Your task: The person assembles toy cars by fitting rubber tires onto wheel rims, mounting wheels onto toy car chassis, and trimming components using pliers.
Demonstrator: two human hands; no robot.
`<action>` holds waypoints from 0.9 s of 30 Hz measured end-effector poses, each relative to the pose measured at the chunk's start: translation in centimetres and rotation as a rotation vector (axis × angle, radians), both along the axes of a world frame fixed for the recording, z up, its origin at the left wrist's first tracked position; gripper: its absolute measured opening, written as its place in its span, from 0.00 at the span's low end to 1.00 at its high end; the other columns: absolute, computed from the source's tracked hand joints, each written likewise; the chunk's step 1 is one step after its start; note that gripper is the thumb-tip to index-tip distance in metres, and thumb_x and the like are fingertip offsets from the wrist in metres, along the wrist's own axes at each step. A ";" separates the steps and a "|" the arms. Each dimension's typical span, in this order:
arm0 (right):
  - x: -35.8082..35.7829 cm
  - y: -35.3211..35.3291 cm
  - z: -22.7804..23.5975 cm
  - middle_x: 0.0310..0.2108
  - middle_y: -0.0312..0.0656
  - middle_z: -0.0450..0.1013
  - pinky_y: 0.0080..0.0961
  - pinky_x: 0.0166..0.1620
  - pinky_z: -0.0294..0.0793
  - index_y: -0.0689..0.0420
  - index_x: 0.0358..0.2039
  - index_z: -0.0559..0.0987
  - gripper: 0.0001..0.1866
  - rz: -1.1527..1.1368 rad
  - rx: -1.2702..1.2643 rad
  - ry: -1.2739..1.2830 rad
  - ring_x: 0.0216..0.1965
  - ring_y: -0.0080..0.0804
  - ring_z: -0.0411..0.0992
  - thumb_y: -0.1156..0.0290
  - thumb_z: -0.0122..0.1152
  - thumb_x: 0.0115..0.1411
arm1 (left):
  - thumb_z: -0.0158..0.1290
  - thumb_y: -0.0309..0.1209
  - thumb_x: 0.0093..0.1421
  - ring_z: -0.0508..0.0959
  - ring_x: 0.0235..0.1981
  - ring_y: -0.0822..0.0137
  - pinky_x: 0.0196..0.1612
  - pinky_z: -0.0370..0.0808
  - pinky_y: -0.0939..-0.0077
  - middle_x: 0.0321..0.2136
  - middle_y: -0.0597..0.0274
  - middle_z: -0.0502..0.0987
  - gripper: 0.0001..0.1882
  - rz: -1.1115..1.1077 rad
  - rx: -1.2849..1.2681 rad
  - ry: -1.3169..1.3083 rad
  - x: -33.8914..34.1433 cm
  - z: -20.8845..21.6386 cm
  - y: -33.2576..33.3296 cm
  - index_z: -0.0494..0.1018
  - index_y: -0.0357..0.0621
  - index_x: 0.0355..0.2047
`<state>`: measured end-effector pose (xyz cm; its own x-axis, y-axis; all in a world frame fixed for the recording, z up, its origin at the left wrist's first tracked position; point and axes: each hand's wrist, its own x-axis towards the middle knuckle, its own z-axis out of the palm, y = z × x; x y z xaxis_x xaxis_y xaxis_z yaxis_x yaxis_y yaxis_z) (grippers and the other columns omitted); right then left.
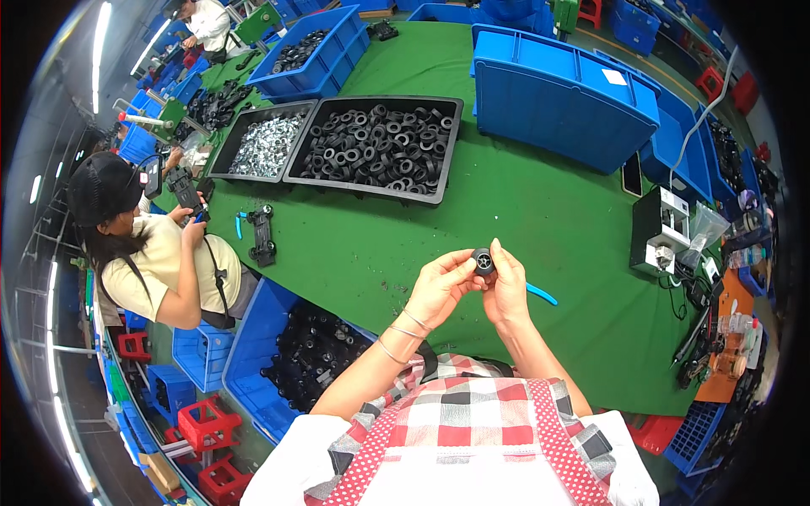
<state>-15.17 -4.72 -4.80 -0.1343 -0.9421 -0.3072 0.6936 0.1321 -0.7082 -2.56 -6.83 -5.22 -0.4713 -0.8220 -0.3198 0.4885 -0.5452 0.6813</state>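
Observation:
A small toy wheel (483, 262) with a black tyre and a silvery spoked hub is held above the green table, in front of my body. My left hand (440, 288) pinches it from the left, thumb and fingers closed at its rim. Against its other side press the fingers of my right hand (507, 291), so both hands grip it together. Partly hidden beside my right hand lies a tool's blue handle (542, 294). Farther off stand a black tray of loose black tyres (371, 187) and a smaller tray of silvery hub parts (240, 175).
A co-worker (173, 261) at the left holds a dark toy chassis (184, 187). Another chassis (262, 236) lies near blue-handled pliers (240, 225). A blue bin (245, 371) of dark wheels stands below the table edge. Large blue crates (561, 97) and a black-and-white device (656, 232) are at the right.

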 end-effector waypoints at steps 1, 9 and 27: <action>-0.1 0.0 -0.1 0.20 0.30 0.68 0.12 0.20 0.61 0.55 0.25 0.73 0.16 0.008 -0.015 0.006 0.18 0.15 0.63 0.57 0.50 0.64 | 0.51 0.27 0.61 0.76 0.32 0.71 0.38 0.75 0.77 0.36 0.58 0.76 0.15 0.000 -0.025 -0.026 0.0 0.0 0.0 0.69 0.32 0.46; -1.0 0.6 -0.4 0.24 0.31 0.71 0.14 0.24 0.62 0.56 0.30 0.74 0.12 0.082 -0.042 0.040 0.22 0.15 0.66 0.60 0.51 0.64 | 0.50 0.25 0.61 0.78 0.35 0.67 0.41 0.77 0.74 0.38 0.56 0.75 0.14 0.026 -0.181 -0.116 0.5 0.6 0.2 0.69 0.32 0.46; -1.2 1.7 -2.1 0.17 0.28 0.65 0.13 0.20 0.55 0.58 0.26 0.74 0.12 0.137 -0.036 0.451 0.17 0.13 0.59 0.64 0.56 0.61 | 0.49 0.28 0.62 0.78 0.33 0.66 0.37 0.77 0.75 0.38 0.54 0.75 0.16 -0.096 -0.155 -0.272 1.4 -1.1 0.7 0.68 0.31 0.48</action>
<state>-16.36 -3.01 -6.92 -0.1202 -0.9694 -0.2139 0.2939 0.1710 -0.9404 -1.12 -6.14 -6.30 -0.4630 -0.8269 -0.3192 0.2286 -0.4593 0.8584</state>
